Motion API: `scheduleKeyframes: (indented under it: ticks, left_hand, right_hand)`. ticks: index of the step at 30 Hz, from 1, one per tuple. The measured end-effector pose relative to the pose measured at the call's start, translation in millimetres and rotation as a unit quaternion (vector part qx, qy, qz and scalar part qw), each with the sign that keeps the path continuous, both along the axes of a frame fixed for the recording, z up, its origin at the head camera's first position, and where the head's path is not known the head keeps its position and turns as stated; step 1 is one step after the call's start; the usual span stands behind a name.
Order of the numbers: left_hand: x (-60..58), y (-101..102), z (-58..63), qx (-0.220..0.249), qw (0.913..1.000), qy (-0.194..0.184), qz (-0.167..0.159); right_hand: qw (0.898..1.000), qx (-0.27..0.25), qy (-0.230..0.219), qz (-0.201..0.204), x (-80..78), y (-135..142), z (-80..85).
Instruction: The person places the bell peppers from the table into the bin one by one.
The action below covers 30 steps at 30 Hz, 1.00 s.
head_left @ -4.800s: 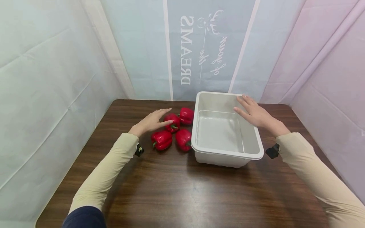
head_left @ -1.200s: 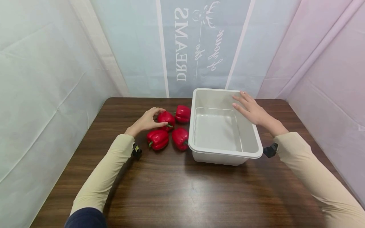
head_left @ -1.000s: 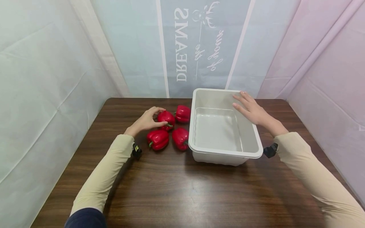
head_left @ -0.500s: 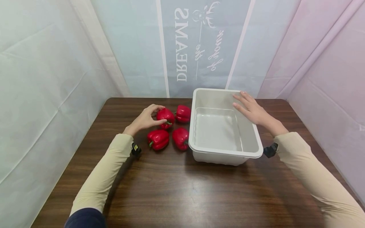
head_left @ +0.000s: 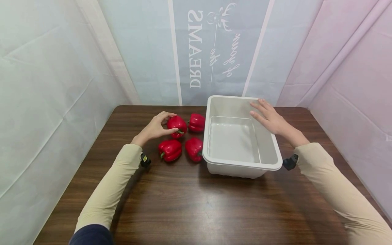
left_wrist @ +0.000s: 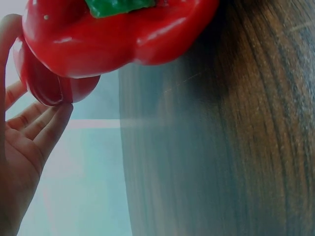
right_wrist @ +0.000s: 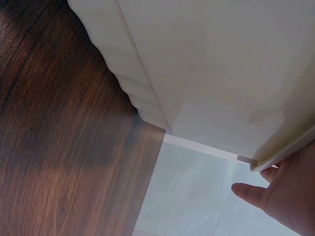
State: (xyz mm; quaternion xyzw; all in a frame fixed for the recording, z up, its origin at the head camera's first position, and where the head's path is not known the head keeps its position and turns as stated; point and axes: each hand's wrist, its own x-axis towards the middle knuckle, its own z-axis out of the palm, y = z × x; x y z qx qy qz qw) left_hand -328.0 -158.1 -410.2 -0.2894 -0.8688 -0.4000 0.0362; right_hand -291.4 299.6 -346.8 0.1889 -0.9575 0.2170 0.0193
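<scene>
My left hand (head_left: 152, 129) grips a red bell pepper (head_left: 176, 125), thumb at its green stem and fingers over its far side. In the left wrist view, the fingertips touch this held pepper (left_wrist: 59, 86), partly hidden behind a nearer pepper (left_wrist: 118, 42). Around it on the table are three more: the front left pepper (head_left: 170, 150), the front right pepper (head_left: 194, 149) and the back pepper (head_left: 196, 123). My right hand (head_left: 272, 119) rests, fingers extended, on the right rim of a pale grey plastic bin (head_left: 242, 166). Nothing shows inside the bin.
A dark wood-grain table (head_left: 190, 207) carries everything. Pale fabric hangs at the back (head_left: 153, 51), with mirrored lettering, and along both sides. The bin stands right against the front right and back peppers in the head view.
My left hand has closed around the back left pepper, drawing it slightly left and away from the other peppers. The right hand stays on the bin's rim; the bin has not moved.
</scene>
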Motion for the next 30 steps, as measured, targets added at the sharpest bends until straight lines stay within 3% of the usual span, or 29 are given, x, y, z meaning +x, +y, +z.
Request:
scheduleKeyframes:
  ticks: [28, 30]
  left_hand:
    - [6.9, 4, 11.0, 0.038, 0.9992, 0.004, -0.013]
    - [11.5, 6, 15.6, 0.035, 0.9993, 0.005, -0.011]
  right_hand:
    - [1.0, -0.013, 0.0, -0.001, 0.5, 0, -0.6]
    - [1.0, -0.016, 0.0, -0.002, 1.5, 0, -0.6]
